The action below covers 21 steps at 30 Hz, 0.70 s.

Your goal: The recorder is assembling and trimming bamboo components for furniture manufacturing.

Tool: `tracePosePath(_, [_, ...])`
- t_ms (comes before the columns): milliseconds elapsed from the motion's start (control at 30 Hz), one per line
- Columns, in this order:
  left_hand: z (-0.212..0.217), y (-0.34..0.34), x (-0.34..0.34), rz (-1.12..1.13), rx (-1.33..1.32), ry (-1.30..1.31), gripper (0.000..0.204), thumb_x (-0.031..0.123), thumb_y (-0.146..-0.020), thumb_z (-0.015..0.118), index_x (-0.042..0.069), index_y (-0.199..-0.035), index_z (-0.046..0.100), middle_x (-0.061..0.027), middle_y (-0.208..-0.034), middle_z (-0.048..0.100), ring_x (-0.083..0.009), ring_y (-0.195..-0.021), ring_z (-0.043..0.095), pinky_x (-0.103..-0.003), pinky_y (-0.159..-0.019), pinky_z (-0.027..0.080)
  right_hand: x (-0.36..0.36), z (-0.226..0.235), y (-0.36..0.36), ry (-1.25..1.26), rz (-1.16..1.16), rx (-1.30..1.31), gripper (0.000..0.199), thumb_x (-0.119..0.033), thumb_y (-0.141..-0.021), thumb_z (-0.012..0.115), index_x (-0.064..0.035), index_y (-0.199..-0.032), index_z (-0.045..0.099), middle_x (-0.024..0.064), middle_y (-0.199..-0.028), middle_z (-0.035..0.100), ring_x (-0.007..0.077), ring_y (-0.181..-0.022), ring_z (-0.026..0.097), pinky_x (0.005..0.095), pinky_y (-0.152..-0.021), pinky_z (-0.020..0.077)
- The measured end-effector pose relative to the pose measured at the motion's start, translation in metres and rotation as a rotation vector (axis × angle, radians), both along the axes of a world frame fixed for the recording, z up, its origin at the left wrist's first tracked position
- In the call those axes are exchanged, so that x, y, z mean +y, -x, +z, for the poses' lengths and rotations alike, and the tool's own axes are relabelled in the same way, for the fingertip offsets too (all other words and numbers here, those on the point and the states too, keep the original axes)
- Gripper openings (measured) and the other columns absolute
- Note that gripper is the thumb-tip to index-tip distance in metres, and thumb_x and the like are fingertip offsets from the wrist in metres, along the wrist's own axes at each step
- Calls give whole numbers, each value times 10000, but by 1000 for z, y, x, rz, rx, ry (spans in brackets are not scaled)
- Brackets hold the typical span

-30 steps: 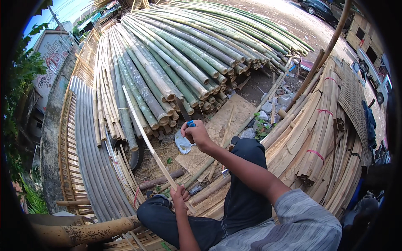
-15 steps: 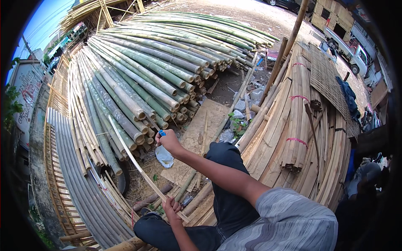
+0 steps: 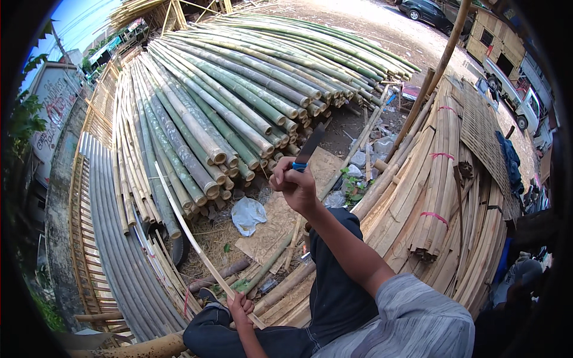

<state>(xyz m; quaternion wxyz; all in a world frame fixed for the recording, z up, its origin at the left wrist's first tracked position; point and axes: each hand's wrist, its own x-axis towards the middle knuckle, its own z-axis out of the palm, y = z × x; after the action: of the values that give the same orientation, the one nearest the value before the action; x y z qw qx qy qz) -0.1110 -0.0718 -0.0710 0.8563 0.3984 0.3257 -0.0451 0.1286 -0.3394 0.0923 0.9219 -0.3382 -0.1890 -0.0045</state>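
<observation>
1 knife (image 3: 310, 147) angled up, right hand (image 3: 294, 185) raised | left hand (image 3: 240, 308) low, clasping strip (image 3: 203, 256)

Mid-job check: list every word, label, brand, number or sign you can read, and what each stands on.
Pale painted building wall, upper left: red and dark graffiti lettering; I leave it unquoted.
Dark-bladed, blue-handled knife: nothing legible.
Long, thin, pale strip: no lettering visible.
Crumpled white plastic bag: nothing legible.
White truck: too small to read.

red and dark graffiti (image 3: 57, 97) marks the wall (image 3: 52, 122).
</observation>
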Motion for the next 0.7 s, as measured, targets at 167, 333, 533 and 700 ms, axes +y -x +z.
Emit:
tracePosePath(167, [1,5,5,18,-1,-24,236,16,-869,536,165,-849,355,65,-531,258,-33,-346,209,-207,-293,151,10,10,23,-43,96,-103,188,-174,-738,562,-19,-682,469,7,-527,323,119,-477,247,308,-489,196])
tracePosePath(333, [-4,3,10,29,-5,-21,235,18,-877,539,166,-843,360,66,-532,252,-31,-351,206,-206,-296,148,19,15,33,-23,140,-135,242,-202,-749,590,0,-670,480,20,-546,357,130,-484,270,304,-493,199])
tracePosePath(533, [-6,0,8,36,9,-6,232,19,-881,542,163,-839,366,63,-532,261,-30,-351,210,-206,-295,155,23,12,34,14,169,-148,232,-166,-782,580,13,-668,488,43,-572,415,144,-505,341,295,-491,240])
tracePosePath(700, [-9,1,8,-1,39,-7,228,26,-882,547,161,-822,373,64,-528,259,-29,-350,201,-204,-297,152,24,10,34,27,176,-121,226,-174,-791,589,10,-703,493,31,-594,415,123,-507,336,280,-496,248])
